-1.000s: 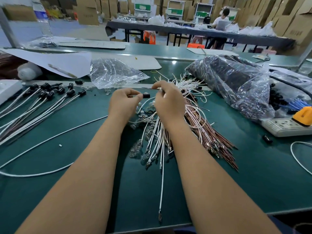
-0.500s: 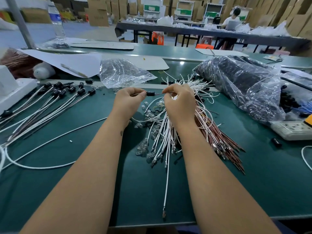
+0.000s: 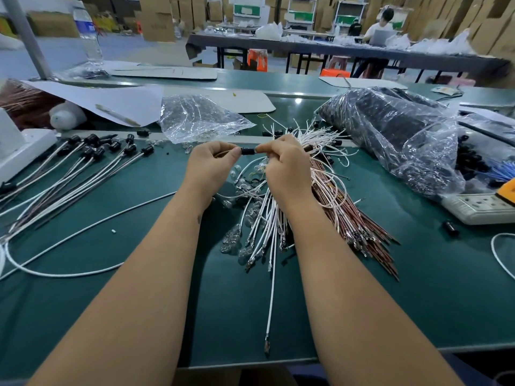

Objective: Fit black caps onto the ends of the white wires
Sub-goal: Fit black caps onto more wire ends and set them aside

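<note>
pinching one small black plastic cap [image 3: 247,151] between my left hand [image 3: 212,165] and right hand [image 3: 284,167]; roughly ten capped white wires [image 3: 83,174] left, loose white wire bundle [image 3: 267,218] underneath, crinkled clear plastic bag [image 3: 200,118] behind.

I see both hands raised over the green bench [image 3: 418,288]. My left hand [image 3: 210,168] and right hand [image 3: 287,174] pinch one black cap [image 3: 248,151] from either side, above a loose pile of white wires [image 3: 267,218] and brown wires [image 3: 354,218]. One white wire [image 3: 271,296] trails towards me. Capped wires [image 3: 69,174] lie fanned to the left. A clear bag [image 3: 198,118] sits behind my hands, and a bag of black caps [image 3: 395,135] to the right.
</note>
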